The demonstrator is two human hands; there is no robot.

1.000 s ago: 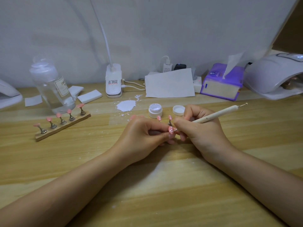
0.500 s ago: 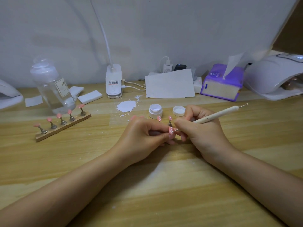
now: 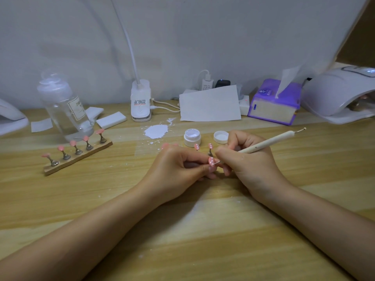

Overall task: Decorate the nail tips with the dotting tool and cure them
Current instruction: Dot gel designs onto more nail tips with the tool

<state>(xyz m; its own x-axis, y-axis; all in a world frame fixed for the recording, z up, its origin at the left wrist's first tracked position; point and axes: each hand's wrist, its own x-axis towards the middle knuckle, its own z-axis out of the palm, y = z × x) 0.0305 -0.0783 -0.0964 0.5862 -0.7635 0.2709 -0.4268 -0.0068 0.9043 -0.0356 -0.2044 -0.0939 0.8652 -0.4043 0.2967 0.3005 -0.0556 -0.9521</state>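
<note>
My left hand [image 3: 178, 169] pinches a pink nail tip [image 3: 211, 161] that carries white dots. My right hand [image 3: 249, 161] grips the cream dotting tool [image 3: 269, 141] like a pen, its metal point touching that tip. Two more dotted pink tips [image 3: 210, 147] stand on small metal stands just behind my fingers. An open white gel pot [image 3: 192, 137] and its lid [image 3: 220, 137] sit beyond them. A wooden holder [image 3: 78, 157] at the left carries several plain pink tips. The white curing lamp [image 3: 341, 94] stands at the far right.
A clear bottle [image 3: 65, 106] stands behind the wooden holder. A white smear [image 3: 156, 131], a clip lamp base [image 3: 141, 102], a sheet of paper [image 3: 210, 104] and a purple tissue pack [image 3: 274, 103] line the back of the wooden desk [image 3: 182, 230].
The hands stay almost still; the dotting tool's point shifts very slightly on the held nail tip.
</note>
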